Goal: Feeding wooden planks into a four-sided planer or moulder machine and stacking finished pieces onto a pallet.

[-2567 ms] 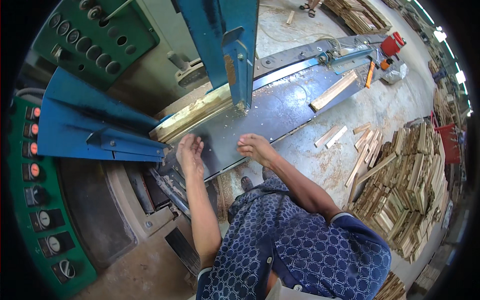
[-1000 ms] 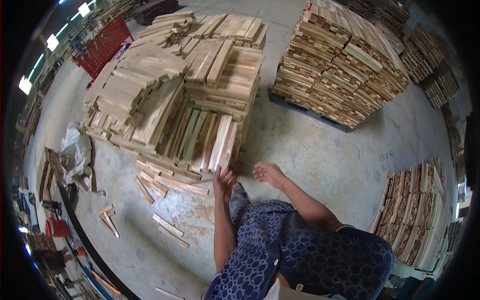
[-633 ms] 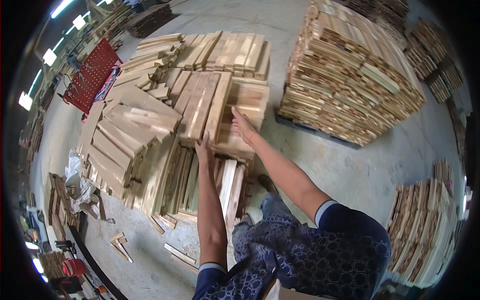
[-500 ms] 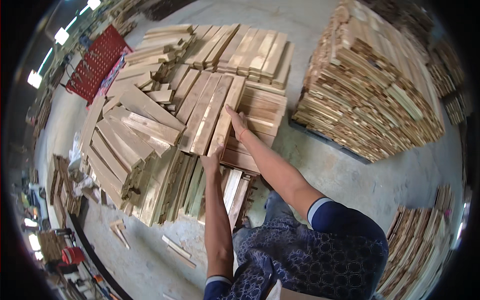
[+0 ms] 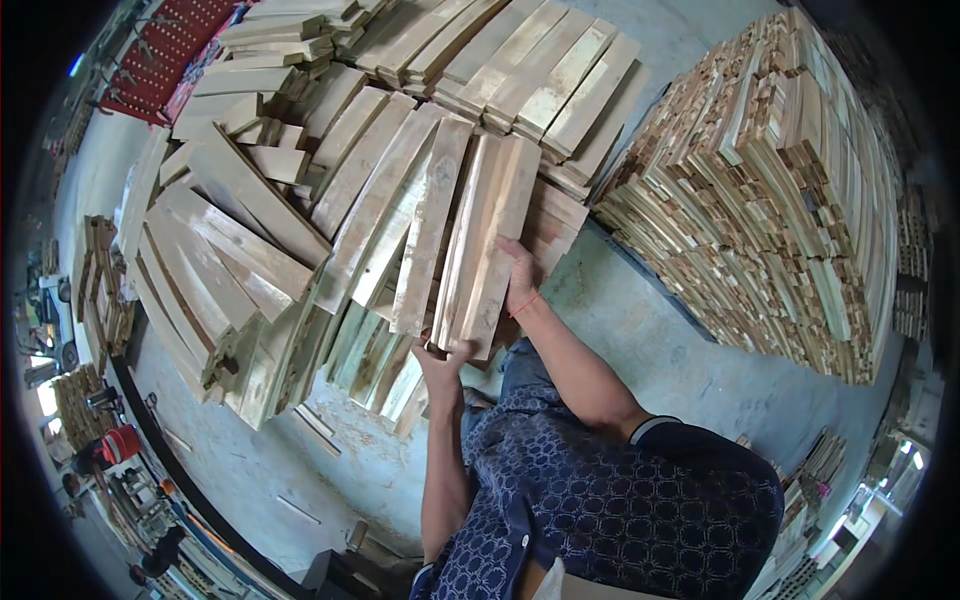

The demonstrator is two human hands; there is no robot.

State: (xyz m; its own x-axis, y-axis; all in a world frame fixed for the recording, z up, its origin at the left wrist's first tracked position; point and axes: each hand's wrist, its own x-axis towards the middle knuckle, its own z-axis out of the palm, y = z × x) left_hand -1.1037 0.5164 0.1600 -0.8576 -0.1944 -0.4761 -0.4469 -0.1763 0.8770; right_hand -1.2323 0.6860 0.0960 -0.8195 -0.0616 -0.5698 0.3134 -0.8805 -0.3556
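Note:
Several pale wooden boards (image 5: 485, 245), held together at a slant, are in both my hands at the front of a large pile of loose planks (image 5: 225, 260). My left hand (image 5: 445, 362) grips their near, lower end, the thumb against the board faces. Higher up, my right hand (image 5: 520, 270), with a red string on the wrist, is closed on the outer right board. Some fingers of both hands are hidden by the wood. More boards lie just left of the held ones, and a lower layer (image 5: 370, 360) shows beneath.
A tall stack of boards (image 5: 760, 200) stands on a dark pallet (image 5: 680, 310) at the right. A red perforated rack (image 5: 165, 60) is at the back left. A smaller wood stack (image 5: 98, 280), machinery with a red container (image 5: 120, 442), and stray offcuts on the floor (image 5: 260, 480) are at the left.
The view has swung from the machine to the wood piles. My hands reached forward, took hold of boards, and have shifted them right, apart from the boards on their left.

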